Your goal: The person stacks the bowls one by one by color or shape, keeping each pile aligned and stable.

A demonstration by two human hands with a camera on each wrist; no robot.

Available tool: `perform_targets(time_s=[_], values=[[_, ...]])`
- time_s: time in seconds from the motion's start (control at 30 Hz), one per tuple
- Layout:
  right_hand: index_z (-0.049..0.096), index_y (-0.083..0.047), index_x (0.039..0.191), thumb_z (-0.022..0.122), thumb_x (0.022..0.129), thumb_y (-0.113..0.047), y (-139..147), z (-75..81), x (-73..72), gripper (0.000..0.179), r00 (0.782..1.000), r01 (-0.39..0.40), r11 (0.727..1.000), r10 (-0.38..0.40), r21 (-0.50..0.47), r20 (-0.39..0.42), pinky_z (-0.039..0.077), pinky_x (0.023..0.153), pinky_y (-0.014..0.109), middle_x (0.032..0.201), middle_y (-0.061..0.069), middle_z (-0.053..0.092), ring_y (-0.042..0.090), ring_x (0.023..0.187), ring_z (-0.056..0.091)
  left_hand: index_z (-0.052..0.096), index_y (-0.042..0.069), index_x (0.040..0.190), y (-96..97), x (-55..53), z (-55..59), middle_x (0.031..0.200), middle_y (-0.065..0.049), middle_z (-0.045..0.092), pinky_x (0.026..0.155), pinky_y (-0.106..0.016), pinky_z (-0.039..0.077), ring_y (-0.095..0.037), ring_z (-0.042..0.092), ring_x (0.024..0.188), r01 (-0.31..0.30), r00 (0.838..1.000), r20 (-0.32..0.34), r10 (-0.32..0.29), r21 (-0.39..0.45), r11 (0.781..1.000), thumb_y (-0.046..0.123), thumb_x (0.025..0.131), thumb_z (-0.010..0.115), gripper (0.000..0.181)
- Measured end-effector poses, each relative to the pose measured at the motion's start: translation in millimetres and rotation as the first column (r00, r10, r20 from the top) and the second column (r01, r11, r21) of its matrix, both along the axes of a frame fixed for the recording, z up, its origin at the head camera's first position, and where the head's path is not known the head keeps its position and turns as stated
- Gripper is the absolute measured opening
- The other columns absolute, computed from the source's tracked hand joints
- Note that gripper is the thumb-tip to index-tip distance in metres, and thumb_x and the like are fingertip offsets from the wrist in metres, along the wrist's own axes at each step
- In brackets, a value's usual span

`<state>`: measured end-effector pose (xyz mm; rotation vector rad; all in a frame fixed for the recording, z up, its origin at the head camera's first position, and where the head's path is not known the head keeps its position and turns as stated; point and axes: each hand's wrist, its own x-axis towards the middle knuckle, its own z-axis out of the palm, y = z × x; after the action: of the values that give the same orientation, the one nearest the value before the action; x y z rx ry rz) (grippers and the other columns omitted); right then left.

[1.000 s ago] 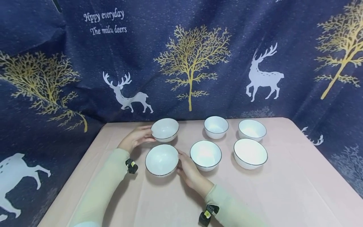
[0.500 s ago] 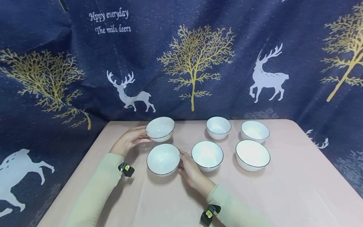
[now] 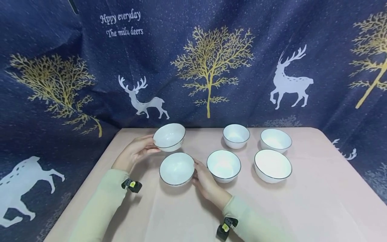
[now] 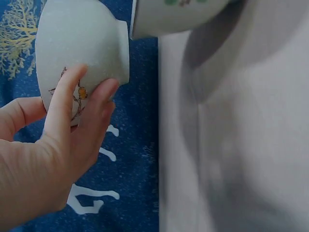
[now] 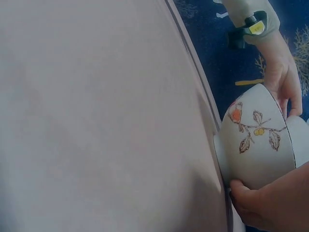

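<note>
My left hand (image 3: 136, 153) grips the left side of a white, dark-rimmed bowl (image 3: 169, 137) at the back left. In the left wrist view, fingers press its outer wall (image 4: 84, 43), over a painted twig, with the thumb at the rim. Directly in front of it, a second white bowl (image 3: 177, 169) is held at its right side by my right hand (image 3: 210, 184). A painted bird and a leafy branch decorate that bowl (image 5: 260, 145) in the right wrist view, where fingers grip it low, near the foot. Both bowls tilt, showing their insides to the head camera.
Right of my right hand stands another white bowl (image 3: 224, 166), with a smaller one (image 3: 236, 136) behind it. Two more, a front bowl (image 3: 273, 166) and a back bowl (image 3: 276, 140), stand farther right. A dark blue deer-print cloth (image 3: 193, 77) hangs behind the pink-covered table (image 3: 317, 201).
My left hand has shifted left with its bowl, away from the back middle. The right hand and its bowl hold nearly the same place. The whole head view has drifted slightly.
</note>
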<state>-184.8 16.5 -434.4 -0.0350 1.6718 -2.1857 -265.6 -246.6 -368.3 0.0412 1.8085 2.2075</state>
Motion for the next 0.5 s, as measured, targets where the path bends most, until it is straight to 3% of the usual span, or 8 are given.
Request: perform_targets(time_s=[0.2, 0.5], values=[[0.021, -0.005, 0.152, 0.025, 0.106, -0.024, 0.2, -2.4, -0.5, 0.051, 1.000, 0.004, 1.000, -0.005, 0.026, 0.005, 0.029, 0.115, 0.051, 0.157, 0.019, 0.020, 0.040, 0.142, 0.022, 0.028, -0.016, 0.142, 2.1, 12.1, 3.6, 0.095, -0.006, 0.068, 0.089, -0.039, 0.057, -0.017, 0.068, 0.087, 0.003, 0.999, -0.045, -0.005, -0.049, 0.999, -0.009, 0.095, 0.044, 0.050], [0.020, -0.005, 0.153, 0.024, 0.106, -0.026, 1.4, -2.0, 2.1, 0.051, 1.000, -0.011, 0.999, 0.011, 0.038, -0.006, 0.027, 0.116, 0.052, 0.158, 0.018, 0.017, 0.039, 0.144, 0.016, 0.024, -0.018, 0.142, 5.8, 28.5, 8.4, 0.094, -0.005, 0.066, 0.084, -0.033, 0.059, -0.017, 0.068, 0.084, -0.018, 1.000, -0.026, 0.016, -0.080, 0.997, -0.010, 0.090, 0.043, 0.056]])
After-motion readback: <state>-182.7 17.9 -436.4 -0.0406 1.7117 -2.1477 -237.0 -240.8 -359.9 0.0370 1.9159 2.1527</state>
